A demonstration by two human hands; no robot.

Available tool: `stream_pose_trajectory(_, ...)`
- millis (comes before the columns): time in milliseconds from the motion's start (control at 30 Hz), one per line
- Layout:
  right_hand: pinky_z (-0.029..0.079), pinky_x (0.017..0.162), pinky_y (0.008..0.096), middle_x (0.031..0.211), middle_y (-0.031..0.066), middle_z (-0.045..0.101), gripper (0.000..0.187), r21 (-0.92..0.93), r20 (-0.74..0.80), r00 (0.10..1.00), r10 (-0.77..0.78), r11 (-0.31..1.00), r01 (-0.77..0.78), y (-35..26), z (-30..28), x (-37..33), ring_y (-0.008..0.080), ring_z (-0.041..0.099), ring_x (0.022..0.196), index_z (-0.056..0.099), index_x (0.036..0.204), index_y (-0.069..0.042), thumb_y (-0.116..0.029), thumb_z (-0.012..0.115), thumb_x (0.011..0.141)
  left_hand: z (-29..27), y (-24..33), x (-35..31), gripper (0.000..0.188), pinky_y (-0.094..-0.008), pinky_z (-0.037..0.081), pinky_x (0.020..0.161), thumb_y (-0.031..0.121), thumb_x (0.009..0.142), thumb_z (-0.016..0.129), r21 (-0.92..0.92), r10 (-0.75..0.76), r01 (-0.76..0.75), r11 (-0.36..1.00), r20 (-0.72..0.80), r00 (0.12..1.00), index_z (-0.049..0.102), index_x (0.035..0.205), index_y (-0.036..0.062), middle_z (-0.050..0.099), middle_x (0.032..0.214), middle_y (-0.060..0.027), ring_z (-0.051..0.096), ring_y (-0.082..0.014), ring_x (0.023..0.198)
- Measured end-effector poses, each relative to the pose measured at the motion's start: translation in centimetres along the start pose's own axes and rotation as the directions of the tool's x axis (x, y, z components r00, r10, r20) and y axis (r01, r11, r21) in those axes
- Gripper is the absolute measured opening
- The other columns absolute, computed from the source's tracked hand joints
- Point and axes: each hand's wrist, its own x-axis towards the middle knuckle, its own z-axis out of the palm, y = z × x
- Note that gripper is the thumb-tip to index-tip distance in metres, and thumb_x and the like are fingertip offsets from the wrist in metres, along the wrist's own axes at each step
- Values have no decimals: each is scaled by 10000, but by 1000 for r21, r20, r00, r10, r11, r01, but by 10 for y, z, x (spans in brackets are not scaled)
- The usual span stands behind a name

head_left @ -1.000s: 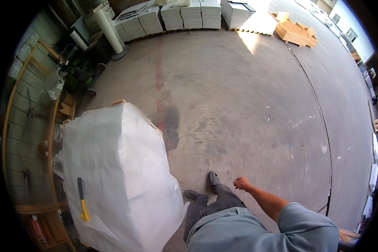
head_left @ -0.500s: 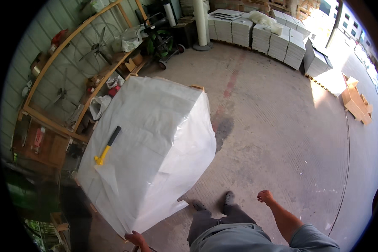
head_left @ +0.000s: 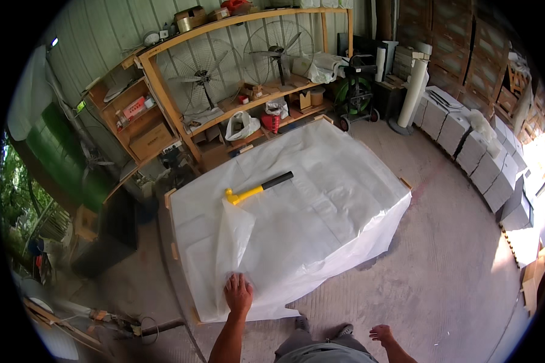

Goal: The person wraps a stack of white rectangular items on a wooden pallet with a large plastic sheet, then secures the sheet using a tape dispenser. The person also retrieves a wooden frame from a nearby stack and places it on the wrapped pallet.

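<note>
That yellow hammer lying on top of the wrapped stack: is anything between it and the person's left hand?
Nothing solid. The left hand presses flat on the white plastic sheet at the near edge. The hammer lies farther up on top. Only a raised fold of the sheet stands between them. The right hand hangs free, off the stack.

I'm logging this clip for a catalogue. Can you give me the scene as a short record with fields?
Setting: workshop with concrete floor
Main thing: large block wrapped in white plastic sheet
On top: hammer, yellow with black grip
Left hand: flat on the sheet, near edge
Right hand: free, open, above the floor
Behind: wooden shelves holding two fans
</note>
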Motion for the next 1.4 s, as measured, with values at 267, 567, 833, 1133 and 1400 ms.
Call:
stream_pose_trajectory(267,526,604,332,868,140,666,237,-61,15,986,-165,984,165,-66,68,-28,227,659,723,596,981,42,-161,540,872,33,-88,62,542,-470,418,917,213,835,573,-81,-482,475,876,-177,858,398,1327,70,410,1322,-214,452,-386,1137)
stream_pose_trajectory(567,514,720,276,894,94,689,311,-376,472,822,-319,771,514,-178,212,-78,161,662,789,624,1073,26,-213,558,885,20,-125,73,442,-460,412,952,174,865,539,-298,-574,520,801,-131,808,442,1250,-20,400,1319,-229,427,-398,1191)
stream_pose_trajectory(833,528,736,335,937,104,683,248,-264,728,402,-556,314,912,-262,411,-96,242,665,835,647,1017,-62,-243,600,854,-34,-114,-38,326,-422,432,925,139,871,533,-454,-622,541,707,-36,782,513,1141,-44,455,1273,-227,479,-381,1149)
stream_pose_trajectory(1133,323,1011,475,1275,156,456,478,-333,688,6,-725,-309,891,-243,595,-125,336,395,1224,506,1201,-68,-264,650,789,-40,-259,-162,213,-403,452,854,98,849,540,-553,-766,631,544,-19,643,595,995,-48,591,1051,-206,561,-351,984)
stream_pose_trajectory(1400,240,1070,498,1343,149,385,568,-581,615,57,-786,-404,706,-200,664,-131,340,313,1287,473,1238,-51,-321,648,770,-40,-394,-295,266,-367,492,672,183,888,517,-438,-704,757,485,318,635,593,1033,-27,624,878,-156,614,-259,750)
